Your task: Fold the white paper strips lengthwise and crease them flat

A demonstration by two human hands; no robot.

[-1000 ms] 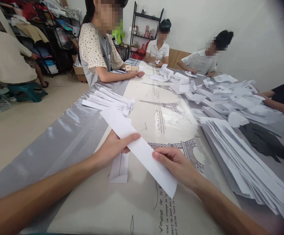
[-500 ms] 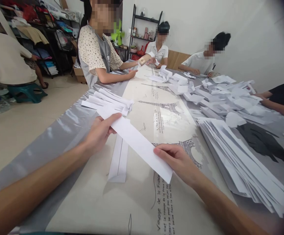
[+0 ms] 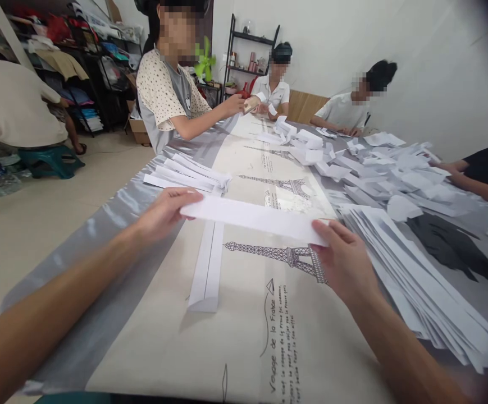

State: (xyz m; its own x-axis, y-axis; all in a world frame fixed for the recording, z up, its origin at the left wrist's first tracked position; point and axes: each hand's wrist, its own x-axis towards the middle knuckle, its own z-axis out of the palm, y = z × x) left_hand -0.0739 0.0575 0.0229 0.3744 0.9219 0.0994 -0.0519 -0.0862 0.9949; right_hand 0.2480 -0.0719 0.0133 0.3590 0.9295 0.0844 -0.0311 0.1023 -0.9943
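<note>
A long white paper strip (image 3: pixel 254 217) is stretched nearly level above the table between my two hands. My left hand (image 3: pixel 165 213) pinches its left end, and my right hand (image 3: pixel 340 247) pinches its right end, in front of a printed tower. Beneath the held strip, a folded paper strip (image 3: pixel 206 269) with a dark line along its middle lies on the cream table cover (image 3: pixel 155 336). Beyond my left hand is a fanned group of folded strips (image 3: pixel 185 171).
Several long paper sheets (image 3: pixel 420 286) lie stacked at the right, with a large heap of folded papers (image 3: pixel 378 163) behind them. A dark cloth (image 3: pixel 450 241) lies beside the stack. Several people sit or stand around the table; one person's hands hold a beige object (image 3: pixel 252 105).
The held strip has turned from a steep slant to nearly level. My right hand has moved up and right, my left hand slightly left. The person at the left has raised a hand.
</note>
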